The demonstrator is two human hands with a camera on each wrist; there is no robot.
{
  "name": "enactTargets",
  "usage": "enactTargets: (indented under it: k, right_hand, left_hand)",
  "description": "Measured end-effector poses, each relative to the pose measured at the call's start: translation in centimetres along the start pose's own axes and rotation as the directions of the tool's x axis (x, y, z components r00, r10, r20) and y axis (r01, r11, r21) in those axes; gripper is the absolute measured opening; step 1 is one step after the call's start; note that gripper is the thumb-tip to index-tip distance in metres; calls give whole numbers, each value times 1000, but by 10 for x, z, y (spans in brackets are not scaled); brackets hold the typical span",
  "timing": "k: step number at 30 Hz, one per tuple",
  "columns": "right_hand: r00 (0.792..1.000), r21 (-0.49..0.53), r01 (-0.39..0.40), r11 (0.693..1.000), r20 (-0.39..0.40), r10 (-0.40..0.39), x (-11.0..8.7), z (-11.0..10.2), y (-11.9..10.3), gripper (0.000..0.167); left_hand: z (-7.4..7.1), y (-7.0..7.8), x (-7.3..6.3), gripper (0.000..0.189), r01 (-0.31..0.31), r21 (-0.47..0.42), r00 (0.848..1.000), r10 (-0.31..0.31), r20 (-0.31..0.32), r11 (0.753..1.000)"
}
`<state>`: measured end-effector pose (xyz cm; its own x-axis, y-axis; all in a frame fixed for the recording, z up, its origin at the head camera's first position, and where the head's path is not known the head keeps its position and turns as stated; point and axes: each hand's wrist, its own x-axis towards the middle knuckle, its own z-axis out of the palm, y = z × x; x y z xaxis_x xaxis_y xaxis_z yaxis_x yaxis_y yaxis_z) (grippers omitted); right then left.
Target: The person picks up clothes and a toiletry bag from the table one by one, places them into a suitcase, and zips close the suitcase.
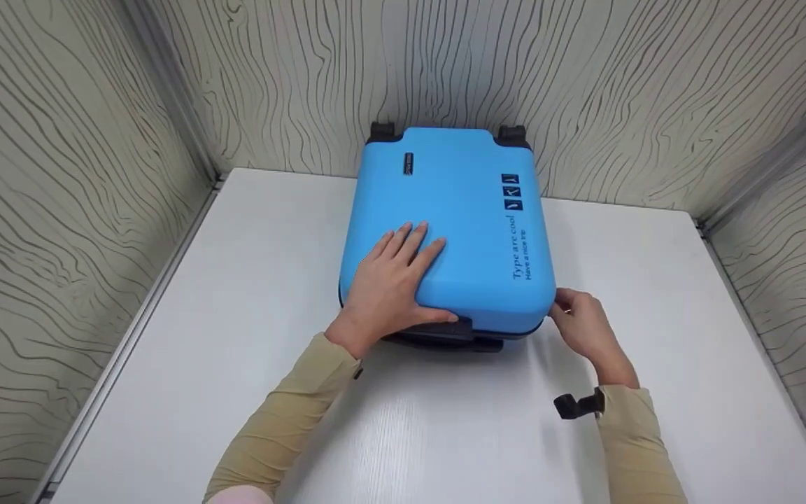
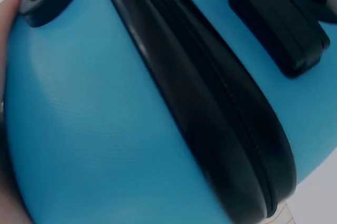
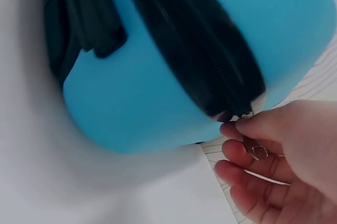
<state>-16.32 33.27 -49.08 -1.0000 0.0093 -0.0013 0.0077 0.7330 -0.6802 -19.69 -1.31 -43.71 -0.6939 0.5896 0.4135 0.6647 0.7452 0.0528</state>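
A bright blue hard-shell suitcase (image 1: 459, 203) lies flat on the white table, its wheels toward the back wall. My left hand (image 1: 385, 287) rests on the top shell with fingers spread, its thumb at the black carry handle (image 1: 445, 327) on the near side. At the near right corner is my right hand (image 1: 581, 325). The right wrist view shows its thumb and forefinger pinching a small metal zipper pull (image 3: 254, 146). A black zipper band (image 3: 184, 50) runs along the suitcase's side, the pull hanging from it at the corner.
The telescopic handle (image 1: 490, 346) juts out below the carry handle. Black wheels (image 1: 513, 135) face the patterned back wall (image 1: 445, 63). White table (image 1: 270, 280) surrounds the suitcase, and side walls stand left and right.
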Motion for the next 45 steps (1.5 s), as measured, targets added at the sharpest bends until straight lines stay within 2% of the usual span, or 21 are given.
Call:
enactTargets:
  k: [4, 14, 18, 24, 28, 38, 45]
  right_hand:
    - [999, -59, 41, 997, -19, -42, -1, 4, 2, 24]
    - [994, -139, 98, 986, -43, -105, -10, 4, 6, 23]
    - [988, -156, 132, 979, -57, -143, -16, 4, 7, 19]
    - [979, -153, 182, 971, -66, -194, -27, 6, 9, 16]
    - [975, -159, 195, 968, -77, -209, -34, 9, 8, 16]
    - [963, -176, 217, 960, -121, -240, -57, 21, 5, 13]
    - [955, -185, 232, 955, -141, -259, -66, 29, 1, 15]
  left_hand:
    - [1, 1, 1, 114, 14, 6, 1000, -14, 18, 1000]
    - [3, 0, 1, 111, 10, 25, 1000, -9, -13, 1000]
    - [5, -1, 0, 109, -1, 14, 998, 2, -60, 1000]
    - [8, -1, -2, 108, -17, -6, 987, 16, -157, 1000]
    - [9, -1, -3, 107, -25, -2, 982, 24, -187, 1000]
    - [8, 0, -1, 108, -13, -4, 985, 12, -174, 1000]
    - [7, 1, -2, 108, -3, -21, 985, -1, -170, 1000]
